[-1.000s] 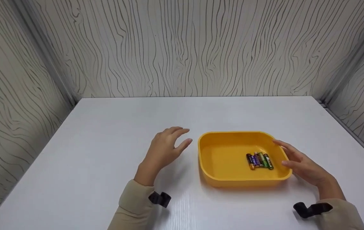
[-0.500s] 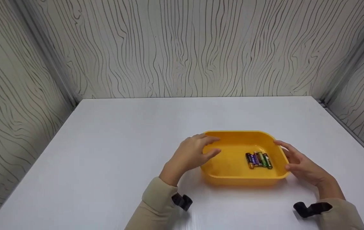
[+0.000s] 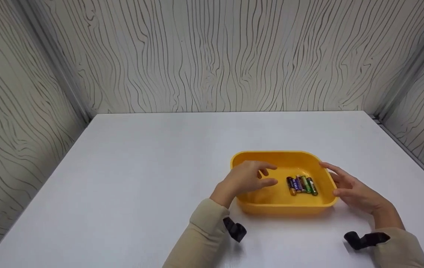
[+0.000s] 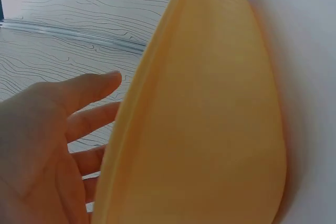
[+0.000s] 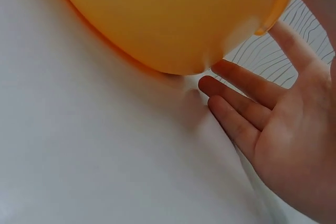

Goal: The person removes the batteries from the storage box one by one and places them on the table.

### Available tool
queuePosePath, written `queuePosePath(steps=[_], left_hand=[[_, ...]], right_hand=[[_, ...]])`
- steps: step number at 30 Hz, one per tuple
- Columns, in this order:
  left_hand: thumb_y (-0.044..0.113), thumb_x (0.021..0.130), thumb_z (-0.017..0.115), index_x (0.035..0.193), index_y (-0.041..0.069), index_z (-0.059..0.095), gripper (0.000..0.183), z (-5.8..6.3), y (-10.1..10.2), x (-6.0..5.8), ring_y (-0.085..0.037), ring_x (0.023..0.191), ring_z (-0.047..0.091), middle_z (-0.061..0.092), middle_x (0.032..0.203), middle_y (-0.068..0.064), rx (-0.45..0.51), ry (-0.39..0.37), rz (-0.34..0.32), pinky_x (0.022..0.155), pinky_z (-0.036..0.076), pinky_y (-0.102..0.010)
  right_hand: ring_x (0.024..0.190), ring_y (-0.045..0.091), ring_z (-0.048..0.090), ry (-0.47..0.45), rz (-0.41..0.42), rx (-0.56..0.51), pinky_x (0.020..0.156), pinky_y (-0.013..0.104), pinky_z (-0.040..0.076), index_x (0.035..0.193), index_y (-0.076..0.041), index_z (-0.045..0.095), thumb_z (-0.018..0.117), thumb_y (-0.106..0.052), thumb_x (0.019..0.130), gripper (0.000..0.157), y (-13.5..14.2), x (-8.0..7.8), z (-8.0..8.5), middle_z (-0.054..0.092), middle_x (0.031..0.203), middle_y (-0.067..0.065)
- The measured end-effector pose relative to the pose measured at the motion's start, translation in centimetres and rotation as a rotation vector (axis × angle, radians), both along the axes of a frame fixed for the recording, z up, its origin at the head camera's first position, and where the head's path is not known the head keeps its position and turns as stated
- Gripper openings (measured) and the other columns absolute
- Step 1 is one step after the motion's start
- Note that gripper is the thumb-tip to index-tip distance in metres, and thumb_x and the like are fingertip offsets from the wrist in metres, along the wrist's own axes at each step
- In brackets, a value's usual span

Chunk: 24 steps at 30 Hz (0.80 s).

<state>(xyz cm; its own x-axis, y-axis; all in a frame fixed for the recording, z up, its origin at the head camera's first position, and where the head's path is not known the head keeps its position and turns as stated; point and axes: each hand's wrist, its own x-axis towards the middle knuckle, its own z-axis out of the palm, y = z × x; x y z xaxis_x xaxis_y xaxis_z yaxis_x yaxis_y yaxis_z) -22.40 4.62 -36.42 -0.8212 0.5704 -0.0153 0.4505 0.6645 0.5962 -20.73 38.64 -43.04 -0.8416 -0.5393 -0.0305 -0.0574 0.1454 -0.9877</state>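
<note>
Tub [image 3: 286, 209], yellow, smooth, rounded, cylindrical batteries [image 3: 301, 185] inside, left hand [image 3: 247, 178], right hand [image 3: 358, 194] (thumbs, fingers apart)

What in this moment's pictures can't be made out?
Head view: lettering on the small multicoloured cylindrical batteries is mostly too small to read.
Head view: the left hand hides part of the yellow, round-cornered plastic tray.
Left wrist view: the tray's outer wall hides the batteries.
Right wrist view: the right edge cuts off part of the right hand.

The letters "CELL" are carried by a purple battery [image 3: 296, 184]; print on the neighbouring batteries [image 3: 306, 184] cannot be read.
</note>
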Motion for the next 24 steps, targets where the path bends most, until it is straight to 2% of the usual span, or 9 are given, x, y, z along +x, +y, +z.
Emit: queuePosePath(steps=[9, 13, 15, 21, 24], left_hand=[[0.047, 0.085, 0.069, 0.126, 0.033, 0.062, 0.044, -0.2, 2.7, -0.3, -0.008, 0.101, 0.062, 0.070, 0.114, 0.007, -0.072, -0.049, 0.097, 0.087, 0.050, -0.024], [0.045, 0.083, 0.072, 0.124, 0.034, 0.064, 0.043, -0.5, 3.8, -0.5, -0.007, 0.095, 0.063, 0.071, 0.109, 0.008, -0.103, -0.070, 0.132, 0.086, 0.050, -0.024], [0.045, 0.082, 0.073, 0.123, 0.035, 0.065, 0.042, -0.6, 4.4, -0.6, -0.007, 0.097, 0.062, 0.070, 0.113, 0.009, -0.123, -0.085, 0.156, 0.090, 0.050, -0.025], [0.045, 0.080, 0.075, 0.119, 0.037, 0.066, 0.041, -0.8, 5.6, -0.7, -0.010, 0.120, 0.055, 0.063, 0.129, 0.016, -0.151, -0.123, 0.214, 0.109, 0.039, -0.036], [0.043, 0.077, 0.078, 0.118, 0.036, 0.067, 0.042, -1.1, 6.1, -0.6, -0.010, 0.117, 0.056, 0.065, 0.125, 0.016, -0.129, -0.146, 0.239, 0.109, 0.037, -0.037]], right_hand=[[0.124, -0.009, 0.048, -0.014, -0.018, 0.045, 0.099, 0.011, 0.042, 0.156, -0.026, 0.008, 0.053, -0.010, 0.096, 0.076, -0.1, -0.1, 0.2, 0.040, 0.139, -0.030], [0.125, -0.010, 0.048, -0.022, -0.013, 0.035, 0.099, 0.011, 0.043, 0.156, -0.025, 0.008, 0.053, -0.007, 0.096, 0.077, -0.2, -0.1, 0.3, 0.039, 0.140, -0.029], [0.125, -0.009, 0.048, -0.026, -0.008, 0.022, 0.099, 0.012, 0.043, 0.156, -0.024, 0.007, 0.052, -0.006, 0.096, 0.077, -0.1, -0.1, 0.2, 0.039, 0.140, -0.028], [0.125, -0.008, 0.048, -0.022, 0.002, 0.018, 0.100, 0.013, 0.043, 0.156, -0.025, 0.007, 0.051, -0.006, 0.097, 0.076, -0.1, -0.1, 0.2, 0.040, 0.141, -0.028], [0.125, -0.009, 0.048, -0.011, -0.012, 0.039, 0.099, 0.012, 0.043, 0.156, -0.026, 0.007, 0.051, -0.007, 0.097, 0.077, -0.1, -0.1, 0.2, 0.038, 0.140, -0.030]])
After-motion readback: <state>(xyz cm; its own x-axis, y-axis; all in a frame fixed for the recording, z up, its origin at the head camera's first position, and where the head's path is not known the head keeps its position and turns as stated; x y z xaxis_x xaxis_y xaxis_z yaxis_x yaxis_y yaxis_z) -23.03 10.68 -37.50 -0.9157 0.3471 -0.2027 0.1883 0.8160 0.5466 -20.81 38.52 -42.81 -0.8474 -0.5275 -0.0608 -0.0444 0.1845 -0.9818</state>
